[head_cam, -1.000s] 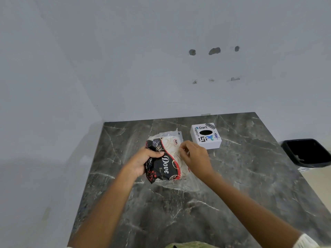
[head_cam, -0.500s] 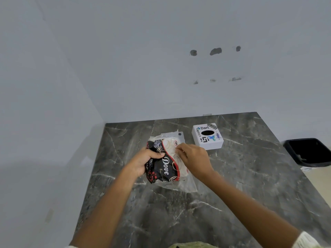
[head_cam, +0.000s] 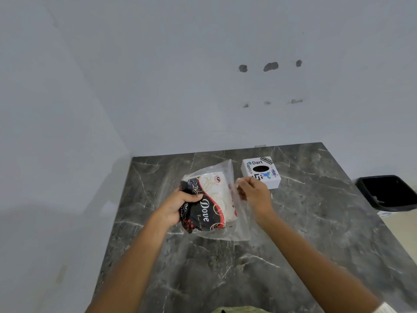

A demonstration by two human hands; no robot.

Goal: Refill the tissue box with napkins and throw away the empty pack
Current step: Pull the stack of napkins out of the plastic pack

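While gripped by 2 hands: 1 napkin pack [head_cam: 212, 204], 1 tissue box [head_cam: 260, 171].

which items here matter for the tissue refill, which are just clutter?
Part of the job:
- napkin pack, gripped by left hand
- its clear plastic wrap, pinched by right hand
- tissue box, on the counter
- black bin, right of the counter

Just there:
- marble counter
- wall holes
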